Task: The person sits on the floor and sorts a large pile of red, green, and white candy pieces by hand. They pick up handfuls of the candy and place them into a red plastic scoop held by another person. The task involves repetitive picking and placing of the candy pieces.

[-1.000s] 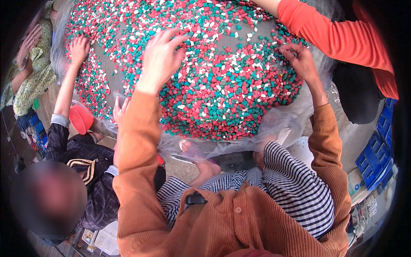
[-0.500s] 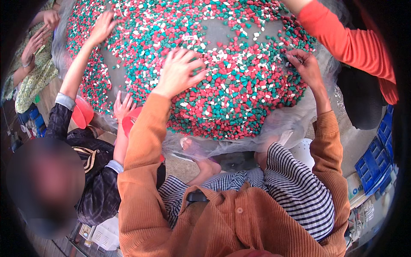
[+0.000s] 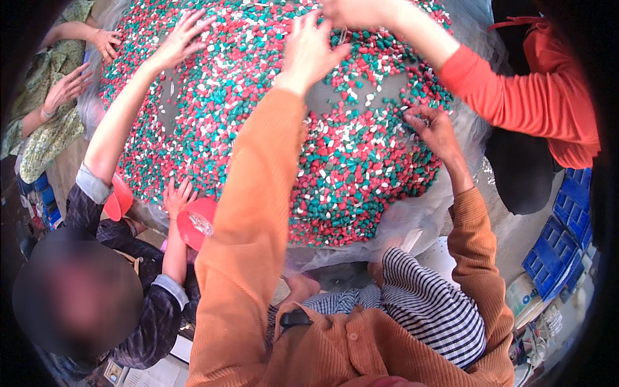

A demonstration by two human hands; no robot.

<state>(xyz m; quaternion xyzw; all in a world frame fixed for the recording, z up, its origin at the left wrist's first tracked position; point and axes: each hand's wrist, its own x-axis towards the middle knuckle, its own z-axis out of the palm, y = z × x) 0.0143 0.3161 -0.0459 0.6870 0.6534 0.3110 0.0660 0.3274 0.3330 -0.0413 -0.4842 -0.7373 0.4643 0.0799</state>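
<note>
A big heap of small red, green and white pieces [image 3: 335, 161] covers a clear plastic sheet [image 3: 419, 222] on a table. My left hand [image 3: 311, 46] reaches far out over the heap, fingers spread and resting on the pieces near the far edge. My right hand [image 3: 433, 129] sits on the right side of the heap with fingertips curled into the pieces; whether it pinches any is unclear. Both arms wear orange sleeves.
A person at my left spreads a hand [image 3: 179, 39] on the heap and holds a red cup [image 3: 196, 222] below the table edge. Another person's orange-red sleeve [image 3: 516, 97] crosses from the upper right. Blue crates [image 3: 560, 248] stand at right.
My left arm has stretched further out across the heap. My right hand has stayed on the right side. The neighbour's hand has also slid further over the pieces.
</note>
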